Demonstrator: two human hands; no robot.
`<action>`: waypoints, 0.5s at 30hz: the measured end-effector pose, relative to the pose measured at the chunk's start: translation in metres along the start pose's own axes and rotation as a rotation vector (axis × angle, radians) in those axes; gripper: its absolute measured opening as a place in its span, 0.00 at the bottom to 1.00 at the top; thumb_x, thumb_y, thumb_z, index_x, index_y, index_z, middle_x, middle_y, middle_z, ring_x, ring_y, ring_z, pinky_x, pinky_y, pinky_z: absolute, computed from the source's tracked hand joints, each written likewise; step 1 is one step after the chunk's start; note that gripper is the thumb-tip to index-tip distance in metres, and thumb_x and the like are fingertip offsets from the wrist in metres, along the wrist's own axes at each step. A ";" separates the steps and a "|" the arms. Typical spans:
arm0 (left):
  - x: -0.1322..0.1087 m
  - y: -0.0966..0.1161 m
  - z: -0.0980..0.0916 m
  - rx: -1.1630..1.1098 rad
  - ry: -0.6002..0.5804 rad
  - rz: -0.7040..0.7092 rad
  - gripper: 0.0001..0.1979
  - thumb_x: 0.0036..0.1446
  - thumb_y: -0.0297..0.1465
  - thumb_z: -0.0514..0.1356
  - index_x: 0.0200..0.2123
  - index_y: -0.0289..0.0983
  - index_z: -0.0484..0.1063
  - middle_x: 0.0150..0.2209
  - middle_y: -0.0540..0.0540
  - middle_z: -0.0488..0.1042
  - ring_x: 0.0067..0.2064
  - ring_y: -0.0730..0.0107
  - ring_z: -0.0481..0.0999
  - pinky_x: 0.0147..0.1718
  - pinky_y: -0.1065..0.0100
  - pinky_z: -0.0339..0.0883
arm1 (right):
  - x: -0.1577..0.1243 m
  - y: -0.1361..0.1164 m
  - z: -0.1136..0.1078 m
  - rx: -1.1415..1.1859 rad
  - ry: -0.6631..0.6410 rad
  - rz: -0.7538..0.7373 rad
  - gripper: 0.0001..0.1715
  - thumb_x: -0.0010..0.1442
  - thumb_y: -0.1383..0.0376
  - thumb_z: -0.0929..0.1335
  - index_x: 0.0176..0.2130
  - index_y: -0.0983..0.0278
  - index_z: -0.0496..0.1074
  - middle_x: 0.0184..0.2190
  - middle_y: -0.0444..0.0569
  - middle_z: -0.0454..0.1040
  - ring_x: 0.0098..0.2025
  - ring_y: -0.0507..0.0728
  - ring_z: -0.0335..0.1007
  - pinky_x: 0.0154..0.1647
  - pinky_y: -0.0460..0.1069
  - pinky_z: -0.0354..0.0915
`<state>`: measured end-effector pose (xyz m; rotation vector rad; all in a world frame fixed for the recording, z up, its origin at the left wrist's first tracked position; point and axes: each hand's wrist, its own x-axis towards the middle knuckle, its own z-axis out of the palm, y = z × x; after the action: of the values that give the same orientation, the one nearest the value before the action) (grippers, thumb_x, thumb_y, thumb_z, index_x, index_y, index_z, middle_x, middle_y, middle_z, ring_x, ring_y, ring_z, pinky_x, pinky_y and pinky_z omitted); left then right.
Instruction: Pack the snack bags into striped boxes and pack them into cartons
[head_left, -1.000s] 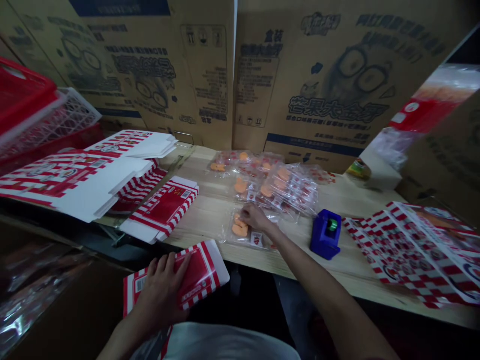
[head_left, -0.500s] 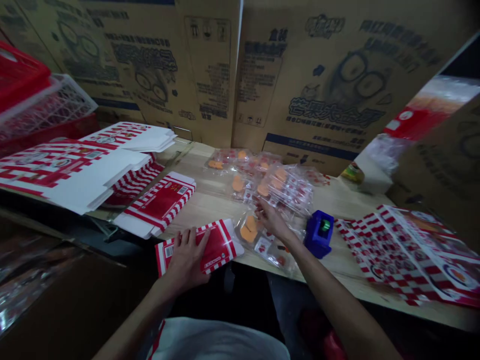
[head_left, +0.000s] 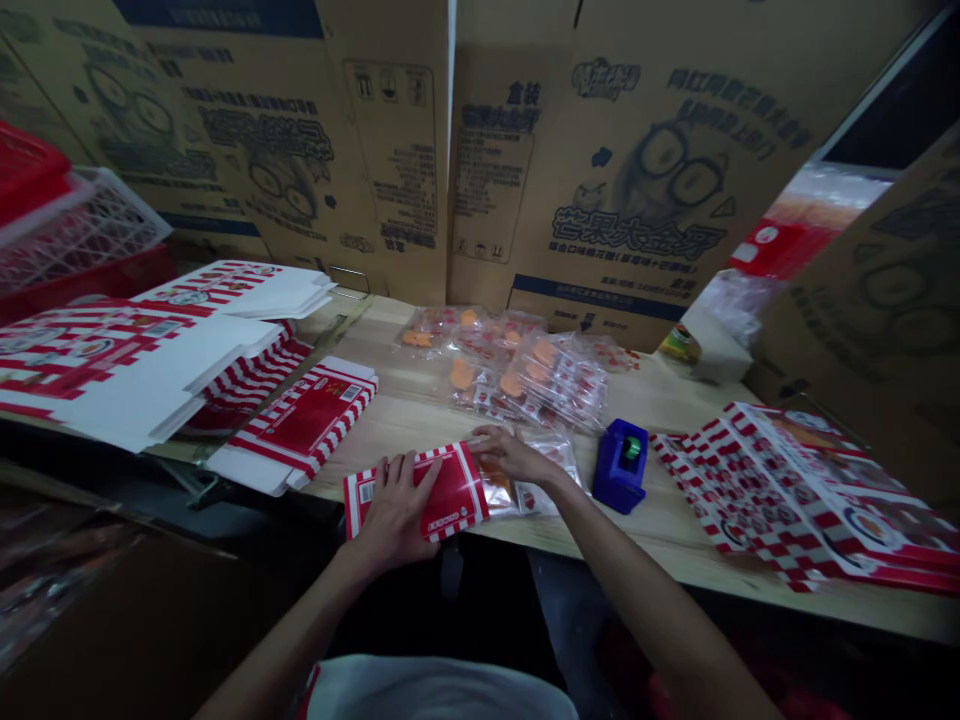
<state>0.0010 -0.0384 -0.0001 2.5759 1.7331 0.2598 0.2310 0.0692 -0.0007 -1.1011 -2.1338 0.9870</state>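
My left hand [head_left: 397,505] is wrapped over a red-and-white striped carton [head_left: 457,490] at the table's front edge, fingers on top. At the carton's right end my right hand [head_left: 514,455] is closed, with bent fingers on a clear plastic packet [head_left: 499,492] that has something orange in it. The packet's left part sits at the carton's end; how far inside, I cannot tell. Another clear packet [head_left: 547,500] lies under and right of my right wrist. Beyond my hands is a heap of clear packets [head_left: 559,385] with orange shapes and printed sachets.
A blue tape dispenser [head_left: 621,465] stands right of the packets. Folded striped cartons [head_left: 810,500] lie at the right. Flat cartons [head_left: 165,370] and one striped carton [head_left: 307,420] lie left. Large cardboard boxes [head_left: 390,160] wall the back; stacked baskets [head_left: 82,220] stand far left.
My right hand has moved slightly left to the carton's right end, with the orange packet now under its fingers. The carton in my left hand has shifted right. The view has tilted slightly.
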 end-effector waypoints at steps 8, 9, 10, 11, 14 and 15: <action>0.007 -0.016 0.005 -0.043 -0.184 0.010 0.59 0.30 0.47 0.70 0.66 0.36 0.53 0.62 0.26 0.55 0.62 0.31 0.55 0.60 0.39 0.43 | -0.045 0.023 -0.009 -0.103 0.632 0.176 0.18 0.56 0.61 0.65 0.44 0.65 0.75 0.50 0.59 0.73 0.54 0.64 0.68 0.55 0.59 0.63; 0.007 -0.017 0.005 -0.042 -0.194 0.018 0.60 0.30 0.47 0.70 0.67 0.36 0.53 0.62 0.26 0.55 0.62 0.31 0.55 0.60 0.39 0.43 | -0.058 0.025 -0.016 -0.217 0.672 0.251 0.20 0.56 0.60 0.65 0.46 0.67 0.74 0.49 0.61 0.73 0.52 0.66 0.69 0.54 0.59 0.63; 0.007 -0.018 0.005 -0.042 -0.202 0.028 0.60 0.30 0.46 0.70 0.67 0.37 0.53 0.63 0.26 0.55 0.63 0.32 0.54 0.60 0.39 0.42 | -0.070 0.027 -0.022 -0.318 0.670 0.339 0.22 0.56 0.58 0.65 0.47 0.67 0.73 0.47 0.62 0.74 0.51 0.67 0.70 0.52 0.59 0.64; 0.008 -0.019 0.005 -0.041 -0.207 0.039 0.60 0.30 0.46 0.70 0.67 0.36 0.53 0.63 0.26 0.54 0.63 0.33 0.54 0.61 0.40 0.41 | -0.081 0.029 -0.027 -0.384 0.630 0.424 0.23 0.57 0.57 0.65 0.47 0.67 0.73 0.45 0.62 0.75 0.49 0.67 0.71 0.49 0.59 0.65; 0.009 -0.020 0.005 -0.045 -0.198 0.065 0.59 0.30 0.45 0.70 0.66 0.36 0.54 0.63 0.26 0.54 0.63 0.33 0.52 0.61 0.39 0.41 | -0.097 0.032 -0.026 -0.379 0.497 0.536 0.21 0.59 0.54 0.63 0.43 0.65 0.73 0.36 0.58 0.78 0.43 0.67 0.75 0.44 0.57 0.67; 0.009 -0.019 0.006 -0.054 -0.191 0.075 0.59 0.29 0.45 0.70 0.66 0.35 0.54 0.63 0.26 0.54 0.63 0.33 0.53 0.61 0.39 0.41 | -0.096 0.032 -0.021 -0.323 0.489 0.513 0.20 0.59 0.53 0.63 0.42 0.65 0.73 0.37 0.57 0.78 0.43 0.66 0.75 0.44 0.56 0.67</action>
<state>-0.0124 -0.0223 -0.0067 2.5362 1.5466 0.0582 0.3112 0.0083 -0.0265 -1.8903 -1.6698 0.4925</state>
